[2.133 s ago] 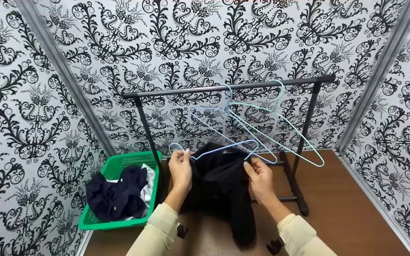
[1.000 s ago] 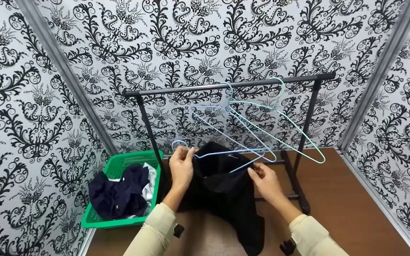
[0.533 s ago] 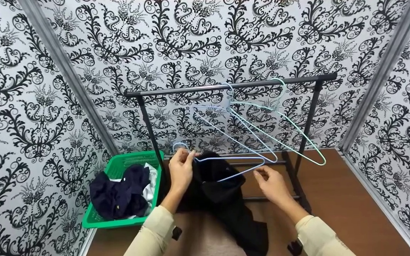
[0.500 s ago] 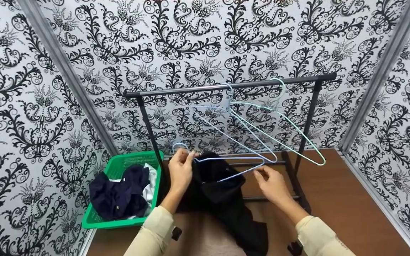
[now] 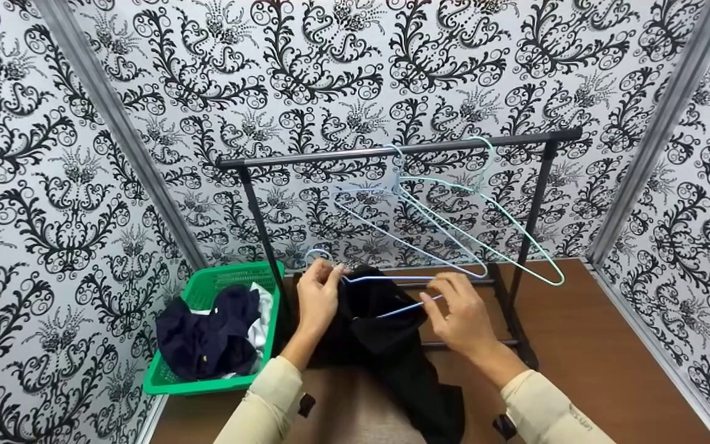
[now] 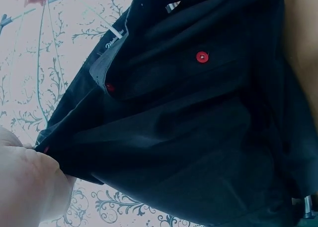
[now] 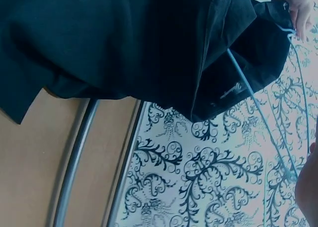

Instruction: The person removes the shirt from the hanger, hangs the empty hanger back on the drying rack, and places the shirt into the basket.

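A black shirt (image 5: 386, 345) with red buttons (image 6: 201, 57) hangs bunched from my left hand (image 5: 317, 296). That hand pinches the collar edge together with the neck of a blue hanger (image 5: 392, 278), just below its hook. The hanger's left part is inside the shirt's opening; its right part sticks out of the collar. My right hand (image 5: 463, 311) has its fingers curled round this protruding right end and hides the corner. In the right wrist view the hanger's lower bar (image 7: 256, 100) runs out of the collar, past a pale label.
Behind the shirt stands a dark metal rack (image 5: 318, 158) with another blue hanger (image 5: 441, 237) and a mint-green hanger (image 5: 524, 237) on its rail. At left, a green basket (image 5: 195, 388) holds a navy garment (image 5: 207, 336) and white cloth. The brown table (image 5: 601, 351) extends right.
My right hand let go of the shirt's edge, moved right, then came back left onto the hanger's end. The hanger's right end swung down and the shirt's right side dropped. My left hand kept its grip.
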The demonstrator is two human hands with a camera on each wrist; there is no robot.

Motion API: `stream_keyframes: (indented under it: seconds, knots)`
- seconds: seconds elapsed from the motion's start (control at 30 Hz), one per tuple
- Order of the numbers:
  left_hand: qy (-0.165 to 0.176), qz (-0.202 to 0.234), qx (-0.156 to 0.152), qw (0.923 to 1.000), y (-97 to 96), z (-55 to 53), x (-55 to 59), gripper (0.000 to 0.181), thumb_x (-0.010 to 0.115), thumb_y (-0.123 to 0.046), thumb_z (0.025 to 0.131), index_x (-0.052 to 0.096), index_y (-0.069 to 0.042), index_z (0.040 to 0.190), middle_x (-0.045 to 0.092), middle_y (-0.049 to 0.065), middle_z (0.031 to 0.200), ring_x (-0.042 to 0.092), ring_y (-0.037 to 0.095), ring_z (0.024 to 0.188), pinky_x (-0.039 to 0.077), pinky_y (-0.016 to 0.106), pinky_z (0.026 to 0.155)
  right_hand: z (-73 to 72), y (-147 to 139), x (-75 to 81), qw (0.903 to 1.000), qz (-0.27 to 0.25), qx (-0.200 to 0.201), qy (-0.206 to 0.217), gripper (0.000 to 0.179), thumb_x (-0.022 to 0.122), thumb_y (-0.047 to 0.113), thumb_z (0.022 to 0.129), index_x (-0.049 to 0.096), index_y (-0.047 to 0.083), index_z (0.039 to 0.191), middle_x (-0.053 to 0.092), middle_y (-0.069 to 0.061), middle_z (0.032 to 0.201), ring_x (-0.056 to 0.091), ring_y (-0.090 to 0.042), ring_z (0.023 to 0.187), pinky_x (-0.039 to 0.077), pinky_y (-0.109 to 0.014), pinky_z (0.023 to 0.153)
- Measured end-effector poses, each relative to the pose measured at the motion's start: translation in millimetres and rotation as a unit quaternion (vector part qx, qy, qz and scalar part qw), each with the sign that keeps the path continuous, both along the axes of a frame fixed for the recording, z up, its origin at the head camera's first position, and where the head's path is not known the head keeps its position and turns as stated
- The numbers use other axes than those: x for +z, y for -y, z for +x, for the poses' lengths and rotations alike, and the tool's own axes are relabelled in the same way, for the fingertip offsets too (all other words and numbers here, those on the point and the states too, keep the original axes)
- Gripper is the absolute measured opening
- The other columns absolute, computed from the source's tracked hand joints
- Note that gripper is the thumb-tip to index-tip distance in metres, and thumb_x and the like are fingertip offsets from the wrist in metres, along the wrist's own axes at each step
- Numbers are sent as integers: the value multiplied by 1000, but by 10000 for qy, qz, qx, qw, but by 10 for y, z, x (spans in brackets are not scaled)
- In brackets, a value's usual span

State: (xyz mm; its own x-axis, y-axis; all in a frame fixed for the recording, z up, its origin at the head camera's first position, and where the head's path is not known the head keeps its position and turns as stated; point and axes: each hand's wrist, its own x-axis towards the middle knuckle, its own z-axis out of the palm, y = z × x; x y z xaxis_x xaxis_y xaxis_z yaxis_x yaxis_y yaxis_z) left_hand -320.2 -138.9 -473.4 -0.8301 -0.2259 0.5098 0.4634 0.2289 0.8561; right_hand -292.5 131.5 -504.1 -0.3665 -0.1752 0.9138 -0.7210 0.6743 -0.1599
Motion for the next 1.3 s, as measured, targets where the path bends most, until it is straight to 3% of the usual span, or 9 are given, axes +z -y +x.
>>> stream_keyframes:
  seconds: [0.1,0.2,0.3,0.47,0.7,0.87,1.03,1.13,1.3]
  knots:
    - [45,-125,-7,9999,-2,13,16,14,72,-2,98,68,-3,84,83,14,88,75,22,74,44,18,64,-27,32,2,9994,339,67,57,30,80,14,90,74,1,116,72,-15,117,69,-32,110,54,-42,101]
    - [67,-213,-94,9997,-15,15,18,14,72,-2,98,67,-3,85,83,14,89,73,17,72,42,18,62,-50,59,6,9981,571,102,192,34,79,15,93,73,2,124,74,-15,121,70,-33,113,54,-45,104]
    - [48,-275,-301,9992,-42,20,30,15,72,-3,99,67,-3,85,83,14,91,69,16,69,39,18,59,-62,96,31,9969,708,55,341,28,77,15,94,75,4,120,77,-11,112,72,-30,104,56,-45,98]
    - [-27,-142,-731,9972,-107,13,14,18,73,-7,99,65,0,85,83,18,92,78,25,80,45,17,65,-63,190,66,9930,798,-302,814,12,76,22,97,77,11,100,75,-3,88,67,-26,83,53,-43,81]
    - [-37,-210,-763,9969,-183,-1,-34,17,76,-12,98,68,-3,85,83,15,93,80,30,84,53,19,74,-21,239,29,9862,61,-729,1484,23,81,24,94,67,12,80,68,-3,74,62,-25,69,50,-41,67]
    - [-32,-339,-655,9973,-189,-4,-11,15,80,-14,95,71,-6,85,82,13,87,75,17,76,52,19,71,-8,256,-54,9868,-318,-637,1453,23,82,22,93,68,11,79,65,-2,71,57,-20,65,48,-38,62]
    - [-113,-454,-925,9946,-188,-7,32,13,83,-16,93,75,-6,92,79,13,87,69,6,76,56,20,73,5,256,-149,9862,-780,-461,1386,21,83,16,91,68,11,78,60,-1,68,50,-12,63,42,-31,60]
    - [-162,-738,-1090,9912,-158,-10,41,12,84,-17,92,77,-8,96,81,10,93,72,9,84,59,22,78,16,249,-193,9825,-1035,-321,1515,22,82,13,92,67,11,77,57,1,67,48,-6,63,41,-25,60]
    - [-147,-1488,-1032,9833,-73,-28,-9,21,85,-25,92,82,-12,107,83,4,109,78,18,105,60,29,98,43,223,-200,9698,-1477,-176,1933,23,81,13,94,67,14,76,55,6,66,46,-1,63,39,-19,59]
